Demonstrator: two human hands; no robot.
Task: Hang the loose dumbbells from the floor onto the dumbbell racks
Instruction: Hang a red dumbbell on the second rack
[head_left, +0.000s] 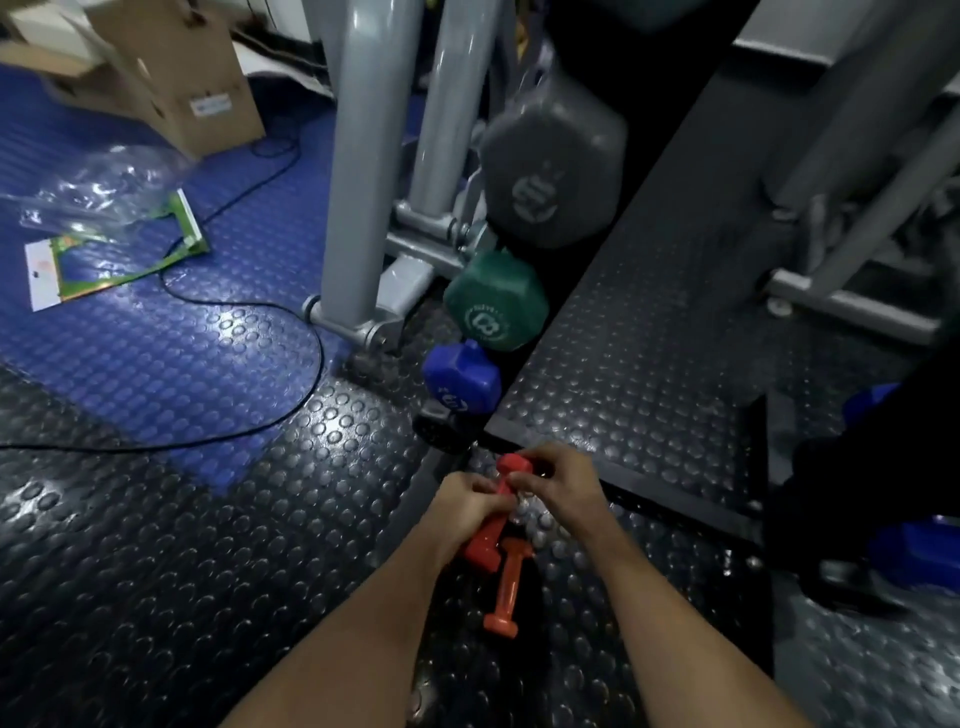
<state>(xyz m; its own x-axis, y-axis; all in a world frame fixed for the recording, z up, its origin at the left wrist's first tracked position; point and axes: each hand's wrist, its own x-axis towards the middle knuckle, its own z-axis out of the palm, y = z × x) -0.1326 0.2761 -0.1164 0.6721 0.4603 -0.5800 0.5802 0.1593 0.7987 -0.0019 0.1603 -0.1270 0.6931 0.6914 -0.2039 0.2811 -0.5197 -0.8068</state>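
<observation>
Both-handed: left hand and right hand fingers clamped on a smooth red dumbbell, above studded rubber floor.

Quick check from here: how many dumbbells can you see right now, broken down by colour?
Red, held in both hands: 1
Orange, on the floor: 1
Blue, on the rack: 1
Green, on the rack: 1
Grey, on the rack: 1
Total: 5
</observation>
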